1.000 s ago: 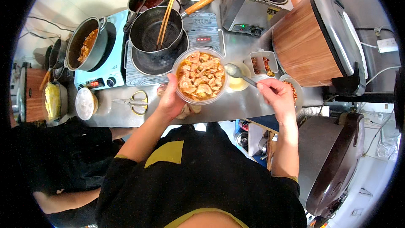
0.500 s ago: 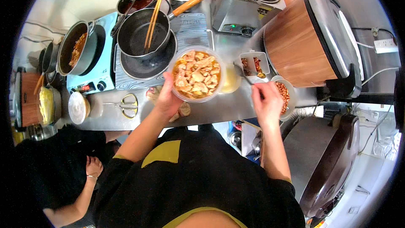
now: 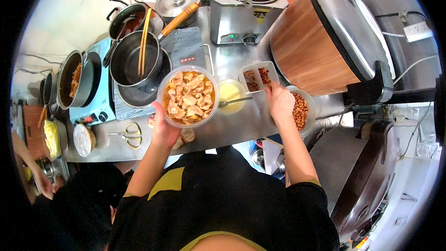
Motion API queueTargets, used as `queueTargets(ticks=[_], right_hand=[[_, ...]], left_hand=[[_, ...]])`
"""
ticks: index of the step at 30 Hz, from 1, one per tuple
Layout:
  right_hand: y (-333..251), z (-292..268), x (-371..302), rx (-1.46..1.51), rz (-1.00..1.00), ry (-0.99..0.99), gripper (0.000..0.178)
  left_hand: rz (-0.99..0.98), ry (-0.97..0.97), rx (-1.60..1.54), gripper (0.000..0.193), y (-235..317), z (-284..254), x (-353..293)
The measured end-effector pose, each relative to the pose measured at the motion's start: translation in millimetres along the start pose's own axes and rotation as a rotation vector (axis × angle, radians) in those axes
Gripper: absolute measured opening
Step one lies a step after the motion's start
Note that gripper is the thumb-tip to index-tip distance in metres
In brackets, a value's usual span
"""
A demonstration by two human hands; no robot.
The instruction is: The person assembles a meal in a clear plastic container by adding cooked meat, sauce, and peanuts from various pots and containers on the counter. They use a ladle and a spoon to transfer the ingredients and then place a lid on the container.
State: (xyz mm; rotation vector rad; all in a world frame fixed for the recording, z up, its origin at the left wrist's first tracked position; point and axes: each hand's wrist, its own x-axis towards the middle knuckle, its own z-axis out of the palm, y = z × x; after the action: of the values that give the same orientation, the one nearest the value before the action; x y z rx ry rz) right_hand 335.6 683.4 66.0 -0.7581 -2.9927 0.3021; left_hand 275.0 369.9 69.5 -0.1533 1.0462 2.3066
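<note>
My left hand grips a clear round tub of sliced meat in orange, oily liquid, above the steel counter. My right hand is at the near right corner of a white divided box, fingers drawn together at the compartment of dried red chilies. Whatever is in those fingers is hidden. The box's other side holds brownish spices. A spoon rests in a bowl of pale yellow paste, handle pointing right. Beside my right wrist sits a bowl of peanuts.
A black pan with chopsticks across it is at the back left, by a pot on a blue cooker. Scissors and a lidded bowl lie left. A wood-patterned bucket cooker stands right. Another person's arm shows far left.
My right hand has left the spoon's handle and moved to the chili compartment. The spoon now lies in the paste bowl. The view has shifted; the other person's arm has moved.
</note>
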Motion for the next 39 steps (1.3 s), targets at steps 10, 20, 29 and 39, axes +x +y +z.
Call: queueTargets(ticks=[10,20,29,39], right_hand=[[11.0,4.8,5.1,0.358,0.007,0.009,0.019],[41.2,0.3,7.6,0.785,0.323,-0.016,0.019],[49.9,-1.9,-4.7,0.942,0.300,0.078,0.017],[52.6,-20.8,-13.9,1.212,0.402,0.003,0.020]], left_hand=[[0.030,0.048,-0.009,0.089,-2.8,4.6,1.2],[-0.031,-0.008,-0.004,0.085,-15.4,7.3,14.1],[-0.059,-0.090,0.009,0.080,-19.2,17.5,23.2],[-0.126,-0.097,-0.011,0.083,-23.7,19.8,32.1]])
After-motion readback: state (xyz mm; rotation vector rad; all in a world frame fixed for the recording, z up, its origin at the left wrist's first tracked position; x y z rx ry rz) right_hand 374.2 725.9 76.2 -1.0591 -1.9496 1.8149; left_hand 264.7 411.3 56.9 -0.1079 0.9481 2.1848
